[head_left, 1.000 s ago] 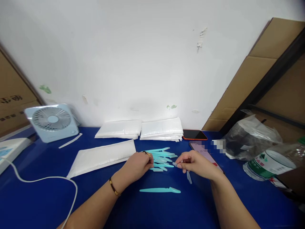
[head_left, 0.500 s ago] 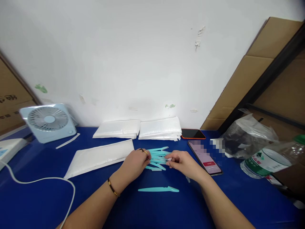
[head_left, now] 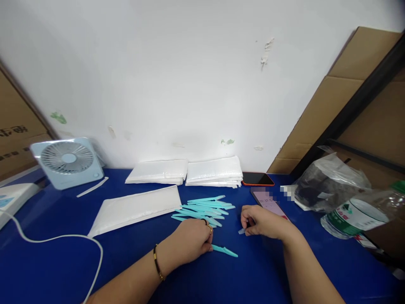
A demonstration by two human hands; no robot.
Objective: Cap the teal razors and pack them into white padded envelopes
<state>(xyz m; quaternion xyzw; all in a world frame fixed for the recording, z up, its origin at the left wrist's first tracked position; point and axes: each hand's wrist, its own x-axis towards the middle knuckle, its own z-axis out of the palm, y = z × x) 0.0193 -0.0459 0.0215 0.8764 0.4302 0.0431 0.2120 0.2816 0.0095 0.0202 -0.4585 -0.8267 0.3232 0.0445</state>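
Note:
My left hand (head_left: 190, 240) is closed, its fingertips pinching the end of a turquoise eyebrow razor (head_left: 225, 251) on the table in front of the pile. Part of that razor is hidden under the fingers. To the right, my right hand (head_left: 264, 221) has its fingers curled together at a small translucent cap (head_left: 241, 231) low over the table. Between and behind the hands lies a loose pile of turquoise eyebrow razors (head_left: 205, 207), several overlapping, with clear covers on their right ends. The pile's near left part is covered by my left hand.
A white padded envelope (head_left: 136, 209) lies left of the pile, and stacks of envelopes (head_left: 213, 171) rest against the wall. Two phones (head_left: 257, 179) are at right, near a plastic bag (head_left: 330, 181) and bottle (head_left: 354, 215). A fan (head_left: 68, 162) and white cable (head_left: 57, 238) are at left.
My left hand has come off the pile toward me onto the single razor, which has turned slightly. My right hand has moved right, away from the pile, to the small cap.

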